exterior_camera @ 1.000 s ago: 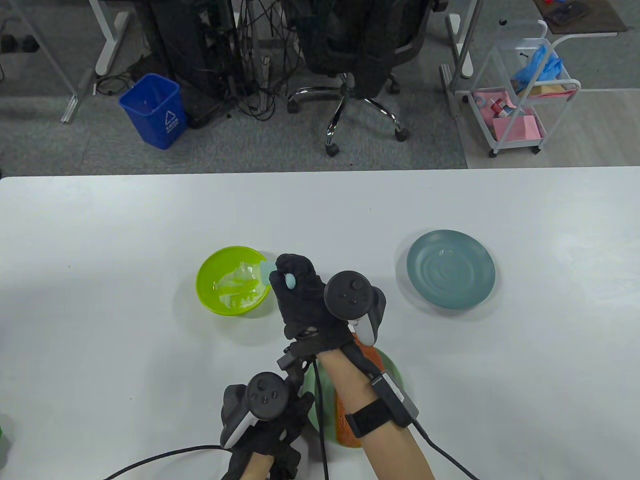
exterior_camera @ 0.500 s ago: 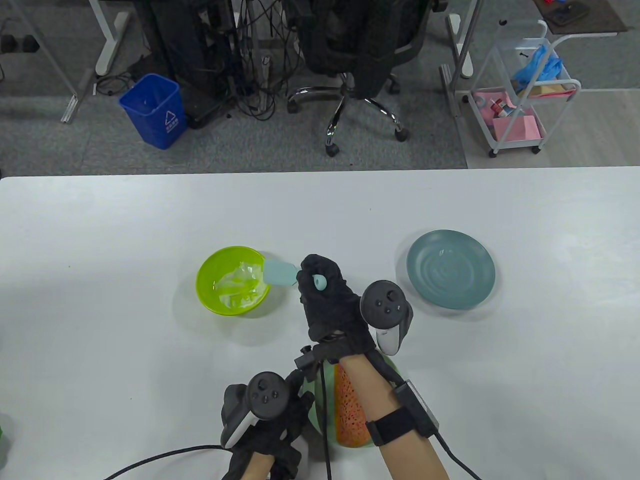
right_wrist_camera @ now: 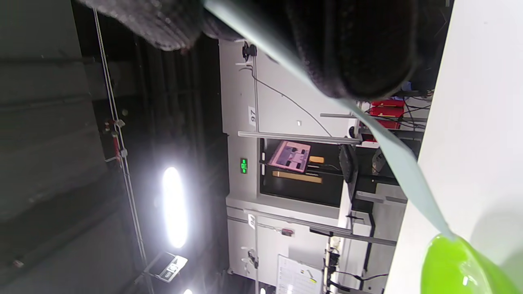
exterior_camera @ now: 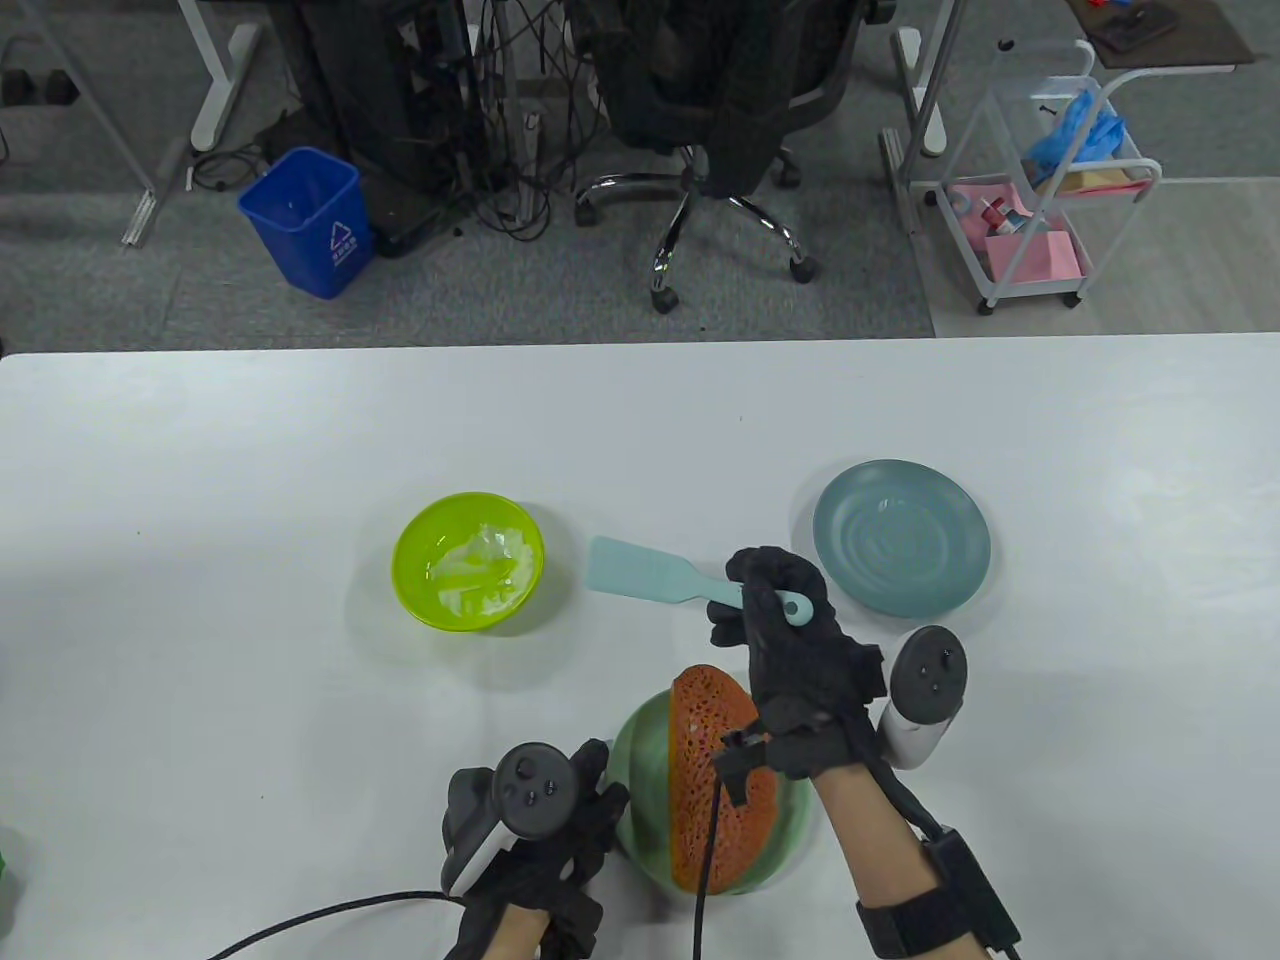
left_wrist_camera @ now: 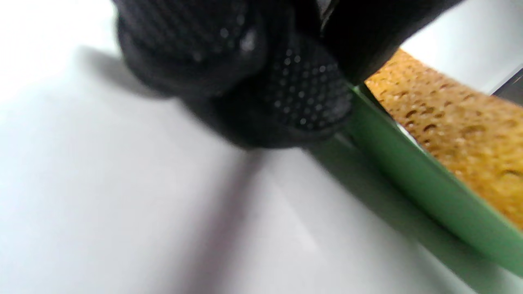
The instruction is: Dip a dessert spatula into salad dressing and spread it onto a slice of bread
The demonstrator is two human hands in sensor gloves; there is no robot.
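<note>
The right hand grips the handle of the pale-blue silicone dessert spatula, its flat blade between the lime-green dressing bowl and the porous orange-brown bread slice — apparently carrying dressing over — while the left hand pinches the green plate's rim, likely steadying it.

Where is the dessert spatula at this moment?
In the table view the dessert spatula is held in the right hand, above the table between the green bowl and the blue plate.

Table view bright, even, soft shadows; left wrist view v. blurry; ceiling lamp glares (right wrist view).
</note>
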